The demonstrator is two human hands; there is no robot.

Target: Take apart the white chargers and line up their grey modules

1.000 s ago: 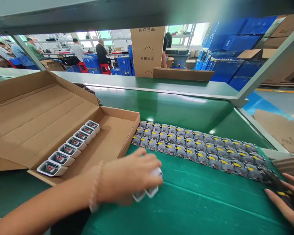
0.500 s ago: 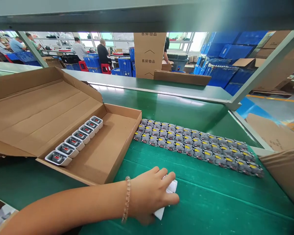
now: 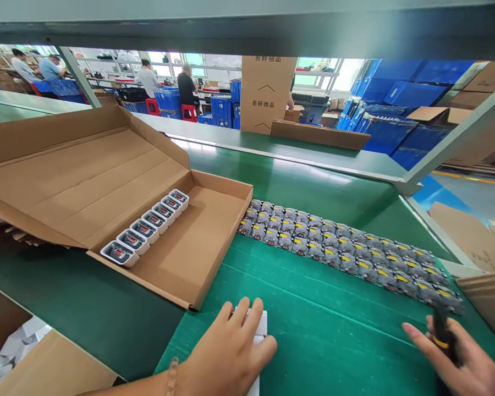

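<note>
My left hand (image 3: 231, 349) is curled over white plastic pieces (image 3: 262, 323) on the green work surface, fingertips bent round their far side. The palm hides most of them, so their full shape cannot be made out. At the lower right, my right hand (image 3: 466, 355) grips a black tool with a yellow band (image 3: 441, 330), partly blurred and pointing up. Beyond my hands lie rows of grey parts with yellow marks (image 3: 346, 247). On the left, an open cardboard box (image 3: 198, 231) holds a line of white casings with dark insides (image 3: 146, 228).
Cardboard (image 3: 489, 297) stands at the right edge of the green surface (image 3: 322, 330). At the lower left, a carton (image 3: 61, 363) lies beside loose white pieces (image 3: 12, 352). A metal shelf (image 3: 247, 27) crosses overhead. Behind are blue crates (image 3: 383, 126) and seated people (image 3: 185, 88).
The view has shifted, so the box sits further right. My left hand is lower and nearer me, still over white pieces. My right hand has come into view with the black tool.
</note>
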